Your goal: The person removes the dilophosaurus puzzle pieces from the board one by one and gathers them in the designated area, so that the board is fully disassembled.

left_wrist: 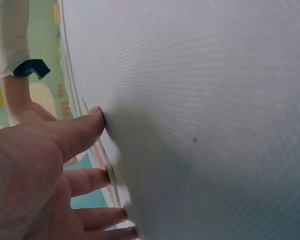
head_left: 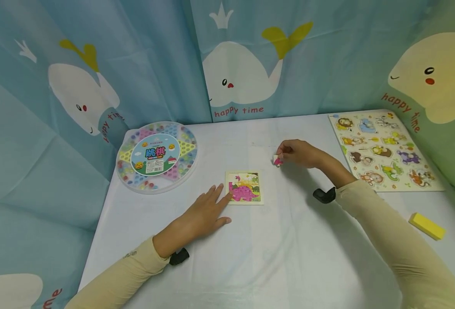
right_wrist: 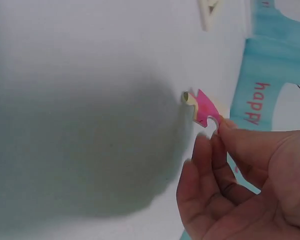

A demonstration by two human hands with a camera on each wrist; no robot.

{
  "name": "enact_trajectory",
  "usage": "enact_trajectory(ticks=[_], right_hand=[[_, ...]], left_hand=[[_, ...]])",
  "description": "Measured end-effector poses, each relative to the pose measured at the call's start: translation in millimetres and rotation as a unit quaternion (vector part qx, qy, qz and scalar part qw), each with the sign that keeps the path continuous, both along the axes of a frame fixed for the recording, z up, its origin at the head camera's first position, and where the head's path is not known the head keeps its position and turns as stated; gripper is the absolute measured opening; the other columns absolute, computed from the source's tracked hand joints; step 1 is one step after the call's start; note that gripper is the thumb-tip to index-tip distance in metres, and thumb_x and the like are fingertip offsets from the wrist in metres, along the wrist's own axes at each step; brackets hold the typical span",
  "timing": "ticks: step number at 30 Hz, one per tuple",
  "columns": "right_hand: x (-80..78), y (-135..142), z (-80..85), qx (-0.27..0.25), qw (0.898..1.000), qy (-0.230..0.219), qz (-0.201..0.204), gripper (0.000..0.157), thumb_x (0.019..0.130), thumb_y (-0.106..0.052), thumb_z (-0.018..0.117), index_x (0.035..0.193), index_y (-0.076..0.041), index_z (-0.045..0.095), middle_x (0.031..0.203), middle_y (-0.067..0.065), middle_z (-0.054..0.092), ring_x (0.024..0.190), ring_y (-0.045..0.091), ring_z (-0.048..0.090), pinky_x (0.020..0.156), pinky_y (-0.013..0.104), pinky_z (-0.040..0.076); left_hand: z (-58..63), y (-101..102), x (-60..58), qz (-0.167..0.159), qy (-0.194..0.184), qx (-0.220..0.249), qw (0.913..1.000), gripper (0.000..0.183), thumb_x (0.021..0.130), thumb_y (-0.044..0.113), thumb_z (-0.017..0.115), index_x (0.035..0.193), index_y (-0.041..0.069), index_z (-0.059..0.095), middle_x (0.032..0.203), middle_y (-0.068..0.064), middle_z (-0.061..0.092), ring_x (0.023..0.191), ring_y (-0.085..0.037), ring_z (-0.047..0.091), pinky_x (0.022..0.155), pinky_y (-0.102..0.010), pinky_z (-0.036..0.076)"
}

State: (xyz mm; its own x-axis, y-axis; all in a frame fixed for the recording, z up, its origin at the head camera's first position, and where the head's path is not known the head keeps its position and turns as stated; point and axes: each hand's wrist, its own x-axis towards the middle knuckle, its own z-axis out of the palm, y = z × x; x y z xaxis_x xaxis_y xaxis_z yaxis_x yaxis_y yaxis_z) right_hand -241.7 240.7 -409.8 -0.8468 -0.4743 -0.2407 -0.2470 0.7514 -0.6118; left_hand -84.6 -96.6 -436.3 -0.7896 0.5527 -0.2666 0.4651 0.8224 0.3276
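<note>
A small square jigsaw puzzle [head_left: 246, 194] with a pink dinosaur lies in its pale frame on the table. My left hand [head_left: 202, 214] is spread flat beside it, index fingertip on the puzzle's left edge. In the left wrist view, the fingers [left_wrist: 87, 181] are straight and reach to the frame's edge. To the right of the puzzle, my right hand [head_left: 299, 153] pinches a pink and cream puzzle piece [right_wrist: 204, 107] between thumb and index finger. The piece is tilted, its tabs and notch plainly seen in the right wrist view.
At the back left lies a round Chinese checkers set [head_left: 188, 167] with colourful marbles. An animal peg board [head_left: 405, 185] stands flat at the back right. Nearer me on the right is a yellow block [head_left: 427, 225]. A blue whale-print curtain [head_left: 165, 64] borders the table.
</note>
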Motion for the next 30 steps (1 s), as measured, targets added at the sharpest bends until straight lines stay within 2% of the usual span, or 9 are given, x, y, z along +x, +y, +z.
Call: enact_trajectory(ticks=[6, 11, 15, 25, 30], right_hand=[[1.1, -1, -10.8, 0.032, 0.998, 0.054, -0.001, 0.01, 0.107, -0.002, 0.057, 0.109, 0.004, 0.065, 0.103, 0.019, 0.067, 0.096, 0.032, 0.057, 0.086, 0.046, 0.049], [2.5, -2, -19.4, 0.037, 0.996, 0.081, -0.009, 0.009, 0.105, 0.002, 0.058, 0.107, 0.005, 0.066, 0.101, 0.02, 0.065, 0.095, 0.033, 0.055, 0.086, 0.047, 0.049], [3.6, -3, -22.0, 0.041, 0.995, 0.092, -0.015, 0.009, 0.105, 0.0, 0.058, 0.111, 0.004, 0.064, 0.105, 0.022, 0.061, 0.098, 0.034, 0.056, 0.088, 0.048, 0.049], [4.5, -15, -8.5, 0.06, 0.993, 0.099, -0.022, 0.025, 0.102, 0.0, 0.063, 0.126, 0.005, 0.06, 0.121, 0.029, 0.056, 0.109, 0.042, 0.058, 0.095, 0.056, 0.05], [15.5, -36, -3.3, 0.049, 0.993, 0.109, -0.012, 0.029, 0.102, -0.001, 0.066, 0.129, 0.005, 0.061, 0.126, 0.028, 0.057, 0.114, 0.041, 0.059, 0.098, 0.055, 0.052]], left_hand=[[-1.7, 1, -0.2, -0.005, 0.003, -0.003, 1.0, 0.072, 0.107, 0.045, 0.06, 0.166, 0.011, 0.034, 0.173, -0.023, 0.023, 0.16, -0.044, 0.023, 0.124, -0.061, 0.031], [-2.2, 2, -0.7, -0.006, 0.003, -0.008, 0.9999, 0.073, 0.107, 0.046, 0.059, 0.166, 0.011, 0.034, 0.173, -0.023, 0.023, 0.16, -0.043, 0.023, 0.124, -0.06, 0.031], [-2.0, 1, -0.9, -0.005, 0.005, -0.013, 0.9999, 0.073, 0.107, 0.046, 0.059, 0.166, 0.011, 0.034, 0.173, -0.023, 0.022, 0.16, -0.043, 0.023, 0.124, -0.06, 0.03], [-0.9, 0, -0.9, -0.005, 0.006, -0.011, 0.9999, 0.073, 0.107, 0.045, 0.059, 0.166, 0.011, 0.034, 0.173, -0.023, 0.023, 0.16, -0.044, 0.023, 0.124, -0.06, 0.03], [0.5, 0, -0.5, -0.006, 0.008, -0.011, 0.9999, 0.073, 0.107, 0.045, 0.06, 0.166, 0.01, 0.035, 0.173, -0.023, 0.024, 0.159, -0.044, 0.024, 0.124, -0.06, 0.031]])
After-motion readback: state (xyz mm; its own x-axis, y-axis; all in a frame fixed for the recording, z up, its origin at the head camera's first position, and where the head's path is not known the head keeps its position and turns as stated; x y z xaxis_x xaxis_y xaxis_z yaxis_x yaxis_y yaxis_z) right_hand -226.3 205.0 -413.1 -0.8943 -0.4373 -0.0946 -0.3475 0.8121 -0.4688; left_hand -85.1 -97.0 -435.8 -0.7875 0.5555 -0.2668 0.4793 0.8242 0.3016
